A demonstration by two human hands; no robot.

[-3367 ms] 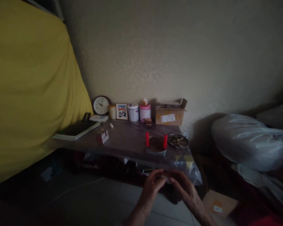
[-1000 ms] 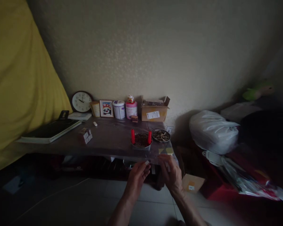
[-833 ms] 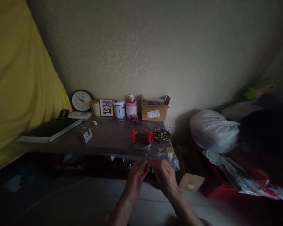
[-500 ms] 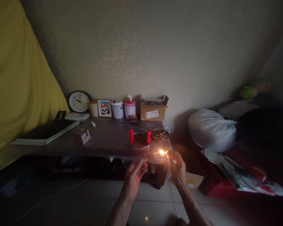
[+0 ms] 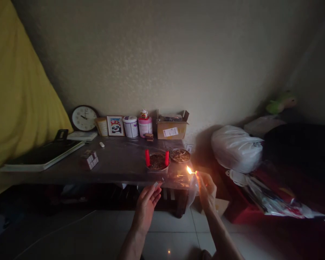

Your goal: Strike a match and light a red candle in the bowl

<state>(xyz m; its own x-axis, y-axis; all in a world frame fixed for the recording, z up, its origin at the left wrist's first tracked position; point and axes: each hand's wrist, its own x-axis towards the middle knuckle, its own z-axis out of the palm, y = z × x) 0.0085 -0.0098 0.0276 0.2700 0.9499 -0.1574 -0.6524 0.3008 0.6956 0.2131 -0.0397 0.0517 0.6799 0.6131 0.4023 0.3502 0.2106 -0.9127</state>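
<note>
- Pinching the lit match (image 5: 191,171), your right hand (image 5: 206,189) is holding it just beside the table (image 5: 119,164) corner (unlit a moment ago).
- Your left hand (image 5: 146,204) is gripping the matchbox (image 5: 156,184), below the red candles (image 5: 147,157).

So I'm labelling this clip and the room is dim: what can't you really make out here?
Head view only:
- The small pale thing in the left hand: too small and dim to identify.
- The burning match in the right hand: its stick is lost in glare.
- Wicks of the red candles: too small.
- Under the table: lost in shadow.
</note>
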